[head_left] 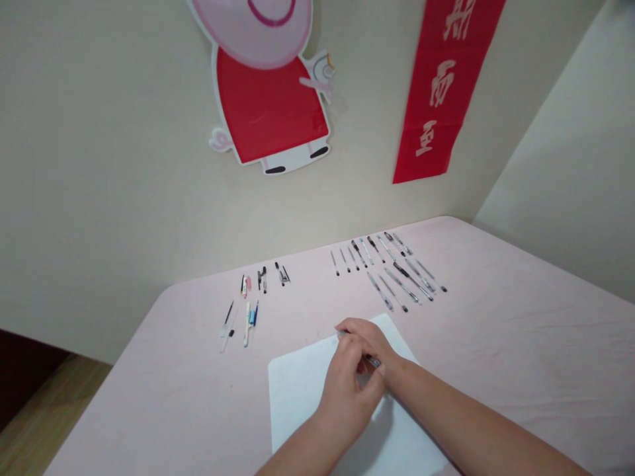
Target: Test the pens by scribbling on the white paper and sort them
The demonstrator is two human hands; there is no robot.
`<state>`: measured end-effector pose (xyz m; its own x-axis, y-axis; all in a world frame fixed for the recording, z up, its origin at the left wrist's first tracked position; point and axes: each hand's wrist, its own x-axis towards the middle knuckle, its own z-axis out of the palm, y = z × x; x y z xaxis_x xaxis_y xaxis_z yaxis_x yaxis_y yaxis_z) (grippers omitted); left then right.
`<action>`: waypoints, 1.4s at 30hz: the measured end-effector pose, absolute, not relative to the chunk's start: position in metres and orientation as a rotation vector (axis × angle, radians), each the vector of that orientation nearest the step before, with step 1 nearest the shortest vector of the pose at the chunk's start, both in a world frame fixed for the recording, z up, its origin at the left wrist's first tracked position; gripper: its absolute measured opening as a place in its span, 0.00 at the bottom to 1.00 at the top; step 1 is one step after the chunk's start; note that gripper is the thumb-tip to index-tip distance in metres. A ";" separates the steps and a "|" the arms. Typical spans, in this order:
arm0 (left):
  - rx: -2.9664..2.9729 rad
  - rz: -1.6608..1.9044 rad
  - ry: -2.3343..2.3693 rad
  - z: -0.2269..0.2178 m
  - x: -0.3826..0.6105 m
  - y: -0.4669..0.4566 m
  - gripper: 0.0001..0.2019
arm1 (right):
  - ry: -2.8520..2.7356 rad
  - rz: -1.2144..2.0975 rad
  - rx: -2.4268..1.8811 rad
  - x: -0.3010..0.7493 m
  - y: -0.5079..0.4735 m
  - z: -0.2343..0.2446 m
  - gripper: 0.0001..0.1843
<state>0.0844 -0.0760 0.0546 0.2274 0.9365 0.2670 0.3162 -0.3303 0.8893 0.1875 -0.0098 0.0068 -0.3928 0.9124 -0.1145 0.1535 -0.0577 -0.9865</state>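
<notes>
White paper [297, 396] under grey-black pen [372, 361]

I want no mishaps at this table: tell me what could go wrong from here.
The pen held by the left hand might slip onto the paper below. The right hand, crowded close to the left, could get in its way. The loose pens lying farther right might roll out of line.

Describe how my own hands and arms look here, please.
Your left hand and right hand are ungloved. Both forearms are sleeveless as far as they show, with no watch, bracelet or markings visible. Fingernail details are too small to tell.
</notes>
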 end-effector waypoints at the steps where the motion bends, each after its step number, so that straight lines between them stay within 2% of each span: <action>1: 1.796 1.104 1.145 0.055 0.083 -0.077 0.07 | -1.591 1.487 -1.150 0.187 -0.010 0.005 0.06; 3: 1.821 1.107 1.113 0.056 0.078 -0.080 0.10 | -1.617 1.417 -1.133 0.185 -0.012 0.004 0.07; 7: 1.893 1.128 1.183 0.051 0.057 -0.084 0.24 | -1.724 1.202 -1.155 0.182 -0.016 0.012 0.08; 10: 1.938 1.056 1.329 0.043 0.040 -0.086 0.18 | -1.790 1.046 -1.181 0.183 -0.015 0.020 0.06; 13: 2.092 0.885 1.429 0.037 0.029 -0.088 0.11 | -1.723 1.143 -1.148 0.183 -0.014 0.019 0.08; 17: 2.270 0.626 1.498 0.032 0.027 -0.090 0.14 | -1.623 1.315 -1.125 0.181 -0.014 0.009 0.04; 20: 2.346 0.487 1.542 0.029 0.031 -0.090 0.16 | -1.718 1.261 -1.189 0.181 -0.017 0.006 0.02; 26: 2.366 0.342 1.608 0.026 0.031 -0.090 0.16 | -1.996 1.024 -1.285 0.182 -0.024 0.016 0.04; 42: 2.340 0.344 1.670 0.025 0.025 -0.089 0.15 | -2.139 0.829 -1.294 0.180 -0.026 0.015 0.06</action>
